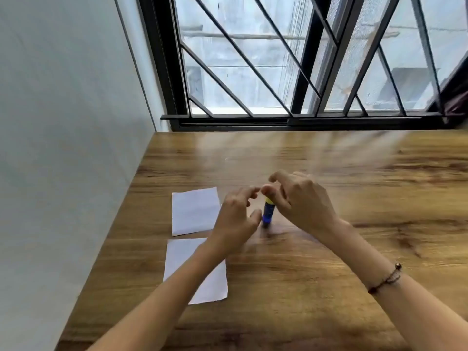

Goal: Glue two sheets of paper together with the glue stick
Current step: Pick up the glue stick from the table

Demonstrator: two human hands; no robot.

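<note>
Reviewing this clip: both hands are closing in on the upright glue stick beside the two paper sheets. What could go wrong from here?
1. The glue stick stands upright on the table with the left hand and right hand around it, fingers spread; a nudge could probably tip it over.
2. The left forearm hangs over the near sheet and could drag or crease it.
3. The far sheet lies close beside the left hand and might get shifted.

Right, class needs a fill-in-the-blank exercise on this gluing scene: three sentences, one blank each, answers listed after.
1. The glue stick stands ____ on the wooden table.
2. The number of paper sheets lying on the table is ____.
3. The bracelet is worn on the ____ wrist, behind the right hand; the left hand has none.

Missing words: upright; two; right
</note>
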